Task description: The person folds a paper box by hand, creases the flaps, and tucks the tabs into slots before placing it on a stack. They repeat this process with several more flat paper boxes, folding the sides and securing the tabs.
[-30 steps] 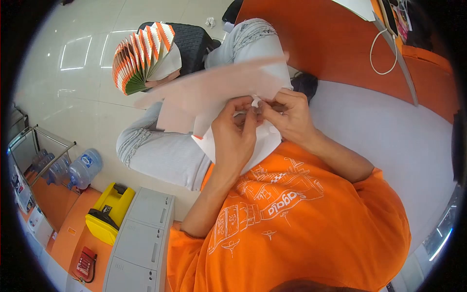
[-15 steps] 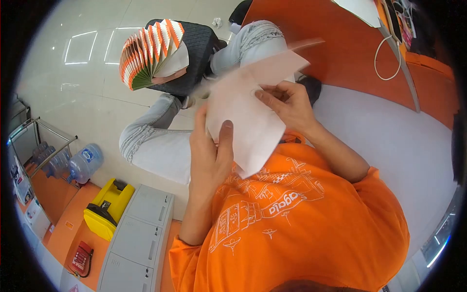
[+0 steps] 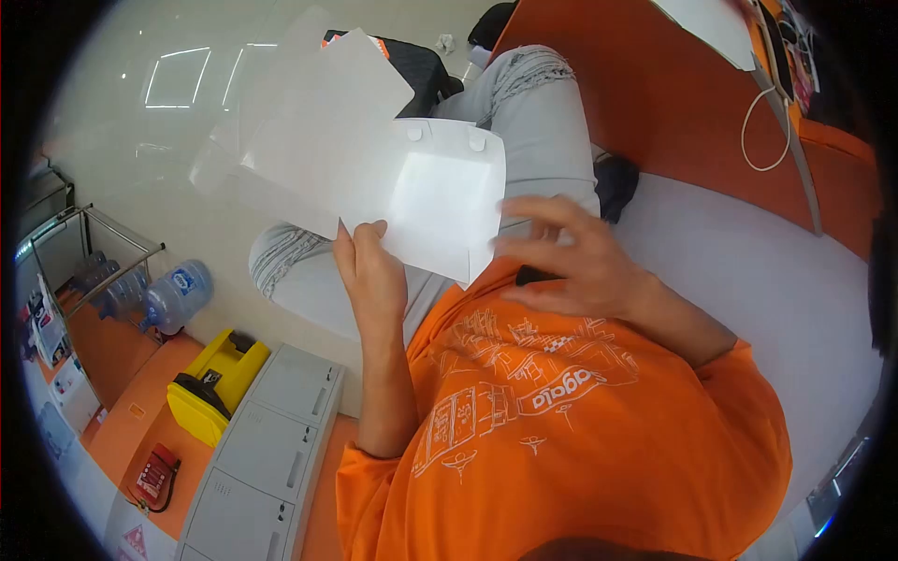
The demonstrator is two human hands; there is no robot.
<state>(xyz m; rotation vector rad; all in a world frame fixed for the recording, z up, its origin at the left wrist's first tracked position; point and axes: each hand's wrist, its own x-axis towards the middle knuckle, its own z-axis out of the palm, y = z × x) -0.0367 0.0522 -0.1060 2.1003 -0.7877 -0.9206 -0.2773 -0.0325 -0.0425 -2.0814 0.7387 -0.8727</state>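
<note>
A white cardboard box (image 3: 444, 192) is spread open above my lap. One end stands folded into a shallow tray with raised walls and small round tabs, while its wide lid panel (image 3: 323, 122) stretches up and left, smeared by motion. My left hand (image 3: 372, 276) pinches the near edge of the box, between tray and lid. At the tray's right wall, my right hand (image 3: 571, 257) has its fingers spread, blurred, with fingertips right beside the cardboard.
A black stool (image 3: 421, 75) stands beyond the lid, with orange-edged cardboard on it mostly hidden. To the left are water bottles (image 3: 178, 294), a yellow bin (image 3: 217, 385) and grey lockers (image 3: 267, 439). An orange panel (image 3: 645, 103) rises on the right.
The cardboard has gone from a flat, pinkish-looking folded piece to an opened box with a tray end. My right hand has let go and its fingers have spread; the lid swings up-left.
</note>
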